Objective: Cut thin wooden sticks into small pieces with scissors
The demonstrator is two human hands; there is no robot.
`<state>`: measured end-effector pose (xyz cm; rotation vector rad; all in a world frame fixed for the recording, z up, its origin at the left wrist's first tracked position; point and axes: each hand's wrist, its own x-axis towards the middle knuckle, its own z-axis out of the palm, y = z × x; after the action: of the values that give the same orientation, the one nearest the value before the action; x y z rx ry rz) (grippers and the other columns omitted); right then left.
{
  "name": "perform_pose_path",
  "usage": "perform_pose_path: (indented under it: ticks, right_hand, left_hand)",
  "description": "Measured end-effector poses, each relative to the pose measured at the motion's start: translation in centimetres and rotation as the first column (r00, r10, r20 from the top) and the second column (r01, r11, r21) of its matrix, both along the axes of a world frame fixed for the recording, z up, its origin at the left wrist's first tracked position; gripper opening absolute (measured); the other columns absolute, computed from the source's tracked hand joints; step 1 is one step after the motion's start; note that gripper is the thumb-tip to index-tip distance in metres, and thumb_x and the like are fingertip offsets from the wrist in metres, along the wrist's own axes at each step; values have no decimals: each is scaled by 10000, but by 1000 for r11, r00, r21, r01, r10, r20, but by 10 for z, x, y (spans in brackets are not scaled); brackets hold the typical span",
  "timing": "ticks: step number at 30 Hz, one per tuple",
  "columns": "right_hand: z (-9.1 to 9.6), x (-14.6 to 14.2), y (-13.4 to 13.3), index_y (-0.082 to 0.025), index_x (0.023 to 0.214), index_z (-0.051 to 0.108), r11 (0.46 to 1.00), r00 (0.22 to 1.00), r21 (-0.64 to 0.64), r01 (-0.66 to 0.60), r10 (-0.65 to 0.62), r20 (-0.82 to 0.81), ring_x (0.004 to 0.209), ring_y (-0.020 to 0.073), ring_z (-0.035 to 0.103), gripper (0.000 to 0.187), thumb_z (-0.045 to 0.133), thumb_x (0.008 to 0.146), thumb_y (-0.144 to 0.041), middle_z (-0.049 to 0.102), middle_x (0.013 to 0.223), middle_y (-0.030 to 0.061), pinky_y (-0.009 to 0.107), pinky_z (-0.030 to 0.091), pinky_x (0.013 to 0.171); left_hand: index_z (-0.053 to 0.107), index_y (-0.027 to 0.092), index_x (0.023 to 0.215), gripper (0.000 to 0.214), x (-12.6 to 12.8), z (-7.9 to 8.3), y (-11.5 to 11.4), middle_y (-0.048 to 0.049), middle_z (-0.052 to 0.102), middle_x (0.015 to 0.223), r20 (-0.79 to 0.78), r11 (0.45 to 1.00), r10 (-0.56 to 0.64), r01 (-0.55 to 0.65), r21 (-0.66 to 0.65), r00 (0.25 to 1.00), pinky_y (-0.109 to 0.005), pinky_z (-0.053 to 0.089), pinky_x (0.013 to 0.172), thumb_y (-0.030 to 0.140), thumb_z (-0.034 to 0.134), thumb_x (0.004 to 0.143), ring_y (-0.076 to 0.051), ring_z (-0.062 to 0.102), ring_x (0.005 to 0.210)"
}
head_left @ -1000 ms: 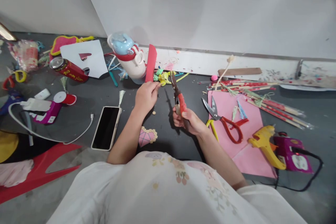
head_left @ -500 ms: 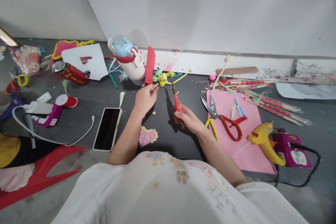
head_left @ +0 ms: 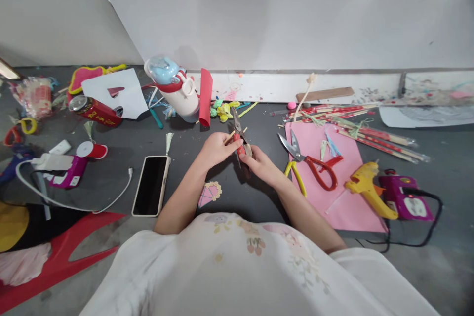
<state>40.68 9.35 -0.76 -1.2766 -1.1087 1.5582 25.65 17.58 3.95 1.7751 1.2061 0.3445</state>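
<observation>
My right hand (head_left: 261, 163) is closed round the handles of red-handled cutters (head_left: 237, 121), whose dark jaws point away from me and stand apart. A thin wooden stick (head_left: 230, 137) is pinched in my left hand (head_left: 218, 149). Its far end crosses close to the cutters' jaws; I cannot tell whether the blades touch it. The left fingertips meet the red handle. Below my left hand, a pink heart-shaped piece (head_left: 209, 193) edged with small pale pieces lies on the dark table, partly behind my forearm.
Left of my arms lie a phone (head_left: 151, 186), a thread spool (head_left: 92, 150) and a drink can (head_left: 95, 111). A water bottle (head_left: 177, 91) stands behind. At right are scissors (head_left: 311, 164), pink paper (head_left: 355, 207), a yellow glue gun (head_left: 372, 190) and wrapped chopsticks (head_left: 385, 145).
My hands have come together. The cutters have moved left to the stick, and my left hand has shifted right and nearer to me. The jaws have opened wider.
</observation>
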Motion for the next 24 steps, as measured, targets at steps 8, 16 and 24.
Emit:
perform_pose_path:
  ticks: [8,16,24]
  right_hand:
    - [12,1,3,-193,723,422,970,951,-233,-73,-2,-309,446,60,280,387,548,800,-551,347,527,-76,219,208,449]
    - [9,0,2,-201,759,395,975,976,-219,-31,-18,-217,464,59,285,396,565,779,-558,348,576,-79,218,210,452]
    - [9,4,2,-185,757,479,990,993,-80,-116,113,-38,472,83,345,426,530,805,-605,444,542,-49,236,257,463]
  left_hand:
    - [419,174,518,472,4,-2,2,70,328,433,158,964,196,-160,-213,968,-229,124,429,540,597,757,-30,234,390]
    - [445,170,526,477,1,4,3,79,323,426,230,916,271,-176,-362,935,-233,84,393,559,602,753,-15,199,341]
    - [637,147,662,575,-12,-1,12,40,397,448,187,977,181,-155,-144,966,-226,219,437,655,434,835,-58,309,400]
